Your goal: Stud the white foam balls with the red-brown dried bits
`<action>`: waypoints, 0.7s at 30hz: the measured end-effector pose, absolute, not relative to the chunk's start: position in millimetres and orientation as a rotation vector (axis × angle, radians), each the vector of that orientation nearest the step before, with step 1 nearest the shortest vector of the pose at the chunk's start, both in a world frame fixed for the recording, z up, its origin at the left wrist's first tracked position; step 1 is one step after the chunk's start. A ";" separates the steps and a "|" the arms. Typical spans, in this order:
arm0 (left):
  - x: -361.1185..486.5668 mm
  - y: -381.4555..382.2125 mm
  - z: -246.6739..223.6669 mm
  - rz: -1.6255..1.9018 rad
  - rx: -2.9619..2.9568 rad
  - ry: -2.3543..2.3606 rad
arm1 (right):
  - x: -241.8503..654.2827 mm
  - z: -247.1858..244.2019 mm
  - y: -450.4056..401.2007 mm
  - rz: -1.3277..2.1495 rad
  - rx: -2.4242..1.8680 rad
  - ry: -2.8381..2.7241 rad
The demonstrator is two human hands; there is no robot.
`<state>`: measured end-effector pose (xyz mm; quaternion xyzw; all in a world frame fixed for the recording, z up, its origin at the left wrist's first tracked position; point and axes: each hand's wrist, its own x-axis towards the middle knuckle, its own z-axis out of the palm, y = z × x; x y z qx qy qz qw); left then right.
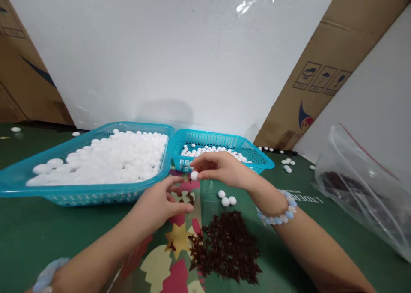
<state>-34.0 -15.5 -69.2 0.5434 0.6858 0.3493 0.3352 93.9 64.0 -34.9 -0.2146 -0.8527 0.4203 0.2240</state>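
Between the thumb and fingers of my right hand (221, 168) is a small white ball (194, 175), held just in front of the smaller basket. My left hand (162, 198) is at the front of the larger basket, its thumb and fingers apart and nothing seen in them. A few small dark brown spiky pieces (186, 197) lie close to its fingertips. A larger pile of these brown pieces (227, 246) spreads on the table below my right hand. Three loose white balls (225, 201) rest beyond that pile.
A large blue basket (105, 190) heaped with white balls (118, 156) stands left. Behind my right hand, a smaller blue basket (257, 153) holds more. A clear plastic bag (356, 186) with dark contents leans at right. A white panel (167, 57) and cardboard (324, 70) rise behind.
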 end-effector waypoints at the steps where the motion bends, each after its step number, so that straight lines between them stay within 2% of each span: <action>1: -30.6 -17.2 -67.4 1.039 1.328 1.646 | 93.9 -34.9 62.0 1.209 -0.557 -2.329; 4: -21.1 -20.7 -63.2 1.319 1.147 1.378 | 92.6 -35.0 55.8 1.195 -0.460 -2.335; 7: -17.7 -20.8 -62.0 1.410 1.088 1.350 | 93.8 -33.5 52.1 1.069 -0.416 -2.399; 13: -22.4 -17.8 -66.7 1.165 1.205 1.591 | 121.5 -37.6 60.1 0.473 -0.928 -2.779; 21: -17.9 -21.5 -62.9 1.235 1.003 1.445 | 136.3 -54.3 58.6 0.398 -0.959 -2.784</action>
